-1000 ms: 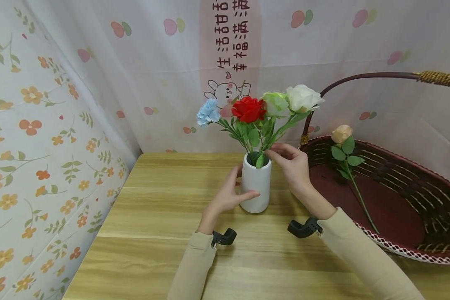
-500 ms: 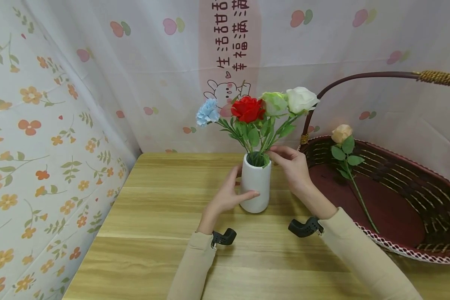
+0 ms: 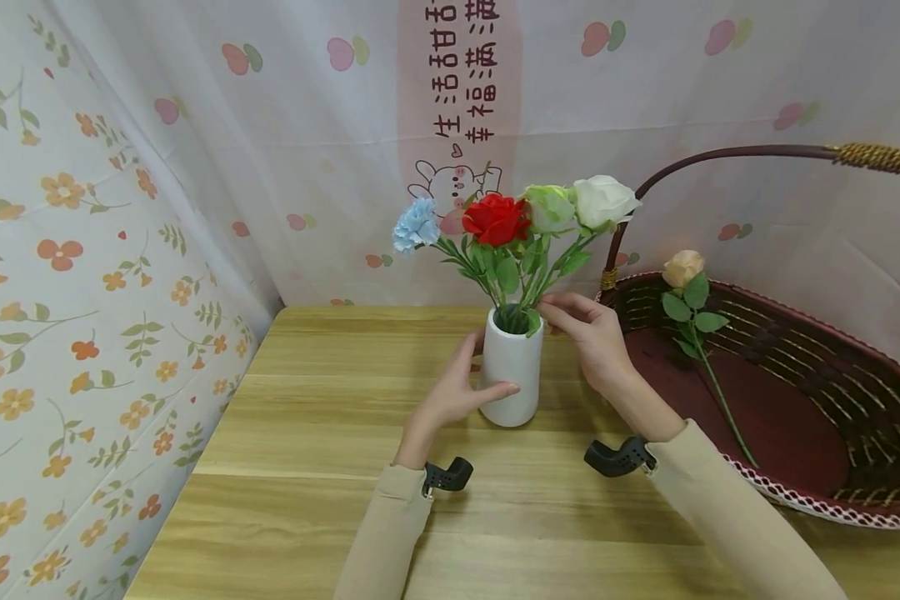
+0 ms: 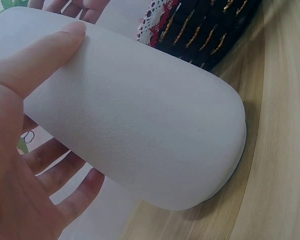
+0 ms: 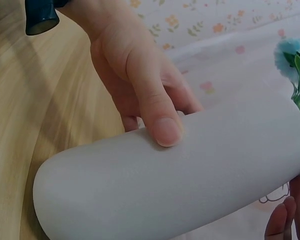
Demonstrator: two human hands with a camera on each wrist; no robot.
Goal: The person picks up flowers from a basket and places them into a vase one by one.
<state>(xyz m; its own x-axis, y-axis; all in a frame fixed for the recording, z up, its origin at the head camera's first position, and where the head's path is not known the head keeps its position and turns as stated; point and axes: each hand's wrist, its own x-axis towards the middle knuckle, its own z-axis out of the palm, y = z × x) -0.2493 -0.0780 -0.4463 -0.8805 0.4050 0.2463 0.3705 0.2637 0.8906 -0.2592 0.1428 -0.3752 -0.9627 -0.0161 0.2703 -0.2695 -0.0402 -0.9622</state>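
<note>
A white vase [image 3: 512, 379] stands upright on the wooden table, and my left hand [image 3: 453, 387] grips its side. In the left wrist view the thumb [image 4: 55, 50] lies along the vase while the other fingers reach behind it. The vase holds a light blue carnation [image 3: 417, 225], a red rose [image 3: 497, 219], a pale green flower [image 3: 550, 208] and a white rose [image 3: 604, 202]. Beside the rim, at the stems' right, is my right hand [image 3: 596, 337]. Its fingers are loosely bent in the right wrist view, with no stem seen between them; their contact with the rim is unclear.
A dark brown woven basket [image 3: 802, 325] with a tall handle stands at the right. One peach rose [image 3: 684, 268] leans inside it. Patterned white curtains [image 3: 307, 167] hang behind and left of the wooden table [image 3: 330, 433].
The white rose and its lower leaf have shifted slightly down and left, settling into the vase. My right hand has drawn a little to the right from the stems. The left hand stays put.
</note>
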